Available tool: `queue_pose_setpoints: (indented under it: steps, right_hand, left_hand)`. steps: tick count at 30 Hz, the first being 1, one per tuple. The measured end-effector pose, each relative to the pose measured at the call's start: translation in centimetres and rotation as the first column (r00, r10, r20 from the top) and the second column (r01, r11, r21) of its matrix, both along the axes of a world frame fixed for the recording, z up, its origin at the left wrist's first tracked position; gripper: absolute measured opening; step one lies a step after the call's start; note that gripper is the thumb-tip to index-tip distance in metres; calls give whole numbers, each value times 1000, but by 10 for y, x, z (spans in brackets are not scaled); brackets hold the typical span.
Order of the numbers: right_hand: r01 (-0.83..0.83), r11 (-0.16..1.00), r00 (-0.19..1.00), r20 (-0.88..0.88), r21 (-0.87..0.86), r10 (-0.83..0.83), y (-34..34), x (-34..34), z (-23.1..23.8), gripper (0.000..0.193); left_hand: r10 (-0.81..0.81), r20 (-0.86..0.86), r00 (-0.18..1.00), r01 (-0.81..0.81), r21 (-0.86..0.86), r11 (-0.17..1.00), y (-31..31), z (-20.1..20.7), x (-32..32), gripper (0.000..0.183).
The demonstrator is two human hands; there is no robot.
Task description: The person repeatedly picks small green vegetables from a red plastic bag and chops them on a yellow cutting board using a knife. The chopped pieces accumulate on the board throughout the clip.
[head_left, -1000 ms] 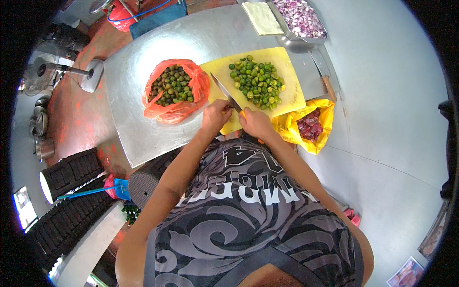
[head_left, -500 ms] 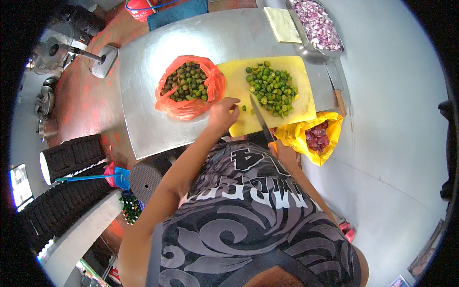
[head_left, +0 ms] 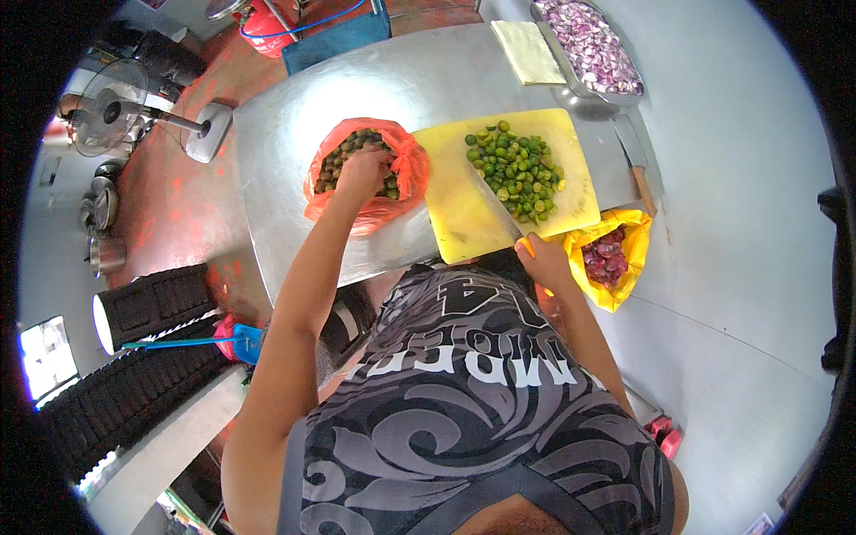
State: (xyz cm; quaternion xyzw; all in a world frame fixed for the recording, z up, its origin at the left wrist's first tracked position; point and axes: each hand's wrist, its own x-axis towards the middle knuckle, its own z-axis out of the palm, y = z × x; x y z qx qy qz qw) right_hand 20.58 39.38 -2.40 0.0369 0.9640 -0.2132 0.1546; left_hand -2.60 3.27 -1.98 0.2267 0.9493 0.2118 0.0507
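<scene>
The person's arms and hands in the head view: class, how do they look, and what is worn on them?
The left hand and right hand show no gloves. The left arm and right arm are uncovered; no watch or bracelet shows. The sleeveless top is black and grey, with swirling shapes and white lettering.

The room is brightly lit, and a broad white glare washes over the far left part of the metal desk [head_left: 275,214]. A panel [head_left: 49,355] near the left rim burns out to near white, while the pale wall [head_left: 740,223] is softly lit. The knife blade [head_left: 496,198] looks faint and washed out. Straight edges bow outward, and black swallows the corners.
</scene>
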Motion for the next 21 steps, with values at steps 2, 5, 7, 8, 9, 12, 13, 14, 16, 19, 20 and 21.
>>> queue_pose_setpoints:
  steps: [2,5,7,8,9,12,13,14,16,19,20,21]
  right_hand:
    - [5,1000,1000,4,17,-5,2,-5,3,39]
    - [-7,1000,1000,0,3,7,-4,-6,3,40]
    - [-2,999,999,-38,-55,0,-13,-3,1,39]
    - [12,998,999,-42,-68,-15,-16,-2,0,39]
    - [5,996,999,-53,-91,-10,-19,-1,0,39]
    - [6,991,999,41,-137,0,-25,3,-1,43]
    - [-4,989,998,60,-146,13,-26,4,-1,44]
    - [-16,988,997,76,-152,28,-28,5,-1,44]
    - [-36,986,995,83,-162,50,-30,4,-1,44]
    - [-47,985,996,70,-164,60,-32,1,0,45]
    - [-50,985,996,66,-163,61,-32,0,1,45]
    - [-47,988,995,81,-148,59,-32,-1,3,45]
  left_hand:
    - [-97,27,995,97,-10,995,-5,2,-7,24]
    - [-97,137,986,92,44,995,-15,1,-15,23]
    - [-29,219,975,1,126,992,-20,-1,-16,16]
    - [10,261,965,-75,239,968,-22,-2,-17,14]
    - [48,331,943,-162,327,931,-24,-2,-16,13]
    - [-10,352,936,-232,637,735,-30,1,-15,18]
    - [1,365,931,-265,673,691,-33,3,-13,19]
    - [-89,511,855,-400,760,512,-35,5,-11,17]
    - [-25,504,863,-400,714,575,-37,7,-5,16]
    - [42,499,866,-428,693,580,-37,4,1,14]
    - [57,498,865,-434,687,582,-36,2,3,15]
    - [72,497,865,-441,682,584,-35,1,4,16]
